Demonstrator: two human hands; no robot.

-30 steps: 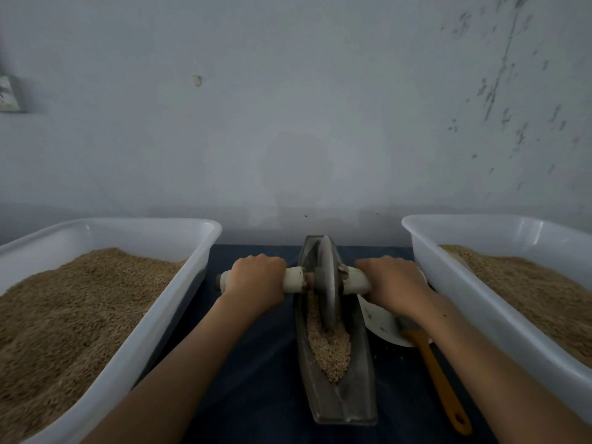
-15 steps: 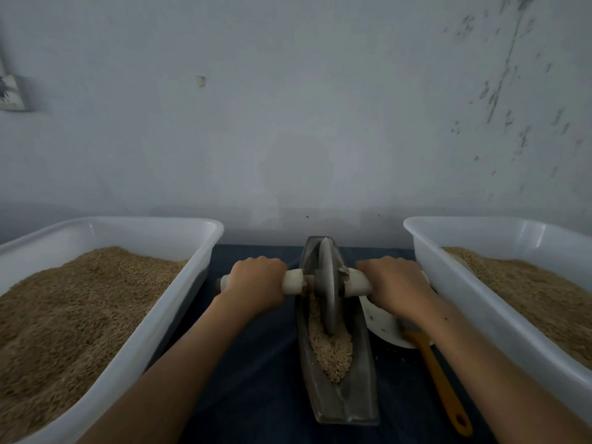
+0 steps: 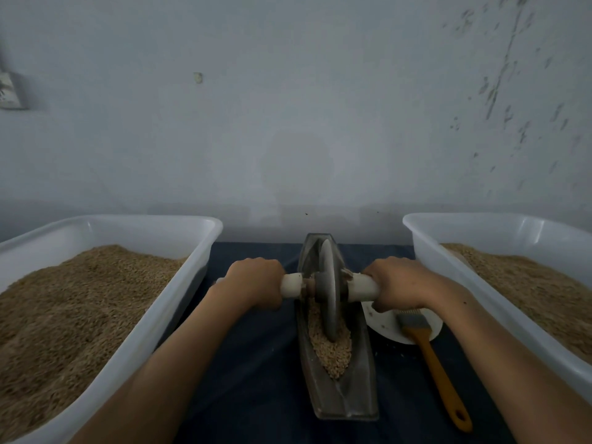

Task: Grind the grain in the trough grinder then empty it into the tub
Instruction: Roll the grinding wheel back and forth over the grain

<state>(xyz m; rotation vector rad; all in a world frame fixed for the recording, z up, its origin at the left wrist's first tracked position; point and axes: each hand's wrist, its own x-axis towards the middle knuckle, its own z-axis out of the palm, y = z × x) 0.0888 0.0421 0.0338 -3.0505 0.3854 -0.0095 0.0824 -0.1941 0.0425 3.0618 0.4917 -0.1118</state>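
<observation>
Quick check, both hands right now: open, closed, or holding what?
Left hand: closed around the left handle of the grinding wheel.
Right hand: closed around the right handle.

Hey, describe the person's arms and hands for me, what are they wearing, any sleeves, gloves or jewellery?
Both forearms are bare as far as the frame shows: no sleeves come into view. The left hand and right hand wear no gloves, and no watch, bracelet or ring is visible on the wrists or the backs of the hands. The fingers are mostly hidden from view, so rings there cannot be ruled out.

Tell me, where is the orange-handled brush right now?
In the head view the brush lies on the person's right, its bristles on a white plate between the trough grinder and the right tub.
</observation>
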